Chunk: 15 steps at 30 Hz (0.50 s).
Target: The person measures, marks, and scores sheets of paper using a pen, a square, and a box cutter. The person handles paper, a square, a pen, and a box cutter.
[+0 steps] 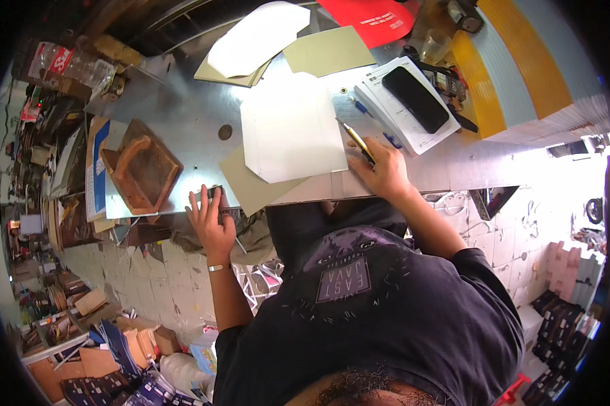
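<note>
My right hand [386,169] is closed around a pen [357,141] with a dark and yellowish barrel, its tip pointing up and left beside a white sheet. That white sheet [291,128], with cut corners and faint lines, lies in front of me over a greenish-grey board [240,177]. At the table's front edge, to the left, my left hand [211,220] rests with fingers stretched and spread. Its fingertips touch a small dark flat piece [210,193], partly covered by them, so I cannot tell what it is.
A wooden tool with a curved handle [142,169] lies at the left. Toward the back are more white sheets [257,37], a grey-green board [328,51] and a red sheet [372,20]. A black phone [415,99] tops a paper stack; tall yellow-and-grey stacks [521,74] stand right.
</note>
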Each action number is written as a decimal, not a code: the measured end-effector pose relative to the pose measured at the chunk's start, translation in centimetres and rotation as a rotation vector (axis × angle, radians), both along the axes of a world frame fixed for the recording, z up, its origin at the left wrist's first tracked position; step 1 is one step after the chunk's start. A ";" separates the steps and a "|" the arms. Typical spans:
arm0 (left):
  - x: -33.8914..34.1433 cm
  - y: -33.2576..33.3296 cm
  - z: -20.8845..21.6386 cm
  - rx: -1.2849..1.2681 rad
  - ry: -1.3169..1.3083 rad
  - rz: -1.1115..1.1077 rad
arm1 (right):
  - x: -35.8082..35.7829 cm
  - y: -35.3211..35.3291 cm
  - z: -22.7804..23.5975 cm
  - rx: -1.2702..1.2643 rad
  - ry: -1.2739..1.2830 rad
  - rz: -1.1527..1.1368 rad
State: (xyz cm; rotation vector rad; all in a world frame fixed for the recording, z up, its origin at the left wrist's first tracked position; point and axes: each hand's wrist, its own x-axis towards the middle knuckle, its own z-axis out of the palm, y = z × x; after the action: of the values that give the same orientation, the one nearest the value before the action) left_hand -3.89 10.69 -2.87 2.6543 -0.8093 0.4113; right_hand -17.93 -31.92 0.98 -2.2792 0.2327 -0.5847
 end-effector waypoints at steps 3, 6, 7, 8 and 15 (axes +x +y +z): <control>-0.5 -0.4 0.2 0.003 -0.119 0.001 | -0.2 -0.1 -0.4 -0.010 0.075 -0.019; -0.9 -0.3 0.5 -0.021 -0.172 -0.063 | -0.3 0.3 1.1 0.014 0.051 -0.002; -1.0 0.2 0.7 -0.009 -0.185 -0.065 | -0.3 0.2 0.9 0.009 0.037 -0.006; -1.1 0.9 0.9 0.004 -0.198 -0.072 | -0.1 0.5 0.4 -0.003 0.037 0.010; -1.3 3.1 -0.8 -0.275 -0.275 0.103 | -0.5 1.3 -0.1 -0.044 0.031 0.000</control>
State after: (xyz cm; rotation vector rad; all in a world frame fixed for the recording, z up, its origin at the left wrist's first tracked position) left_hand -5.20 13.82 -3.70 2.4185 -0.6385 0.8636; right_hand -18.45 -30.57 0.84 -2.3325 0.2373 -0.5598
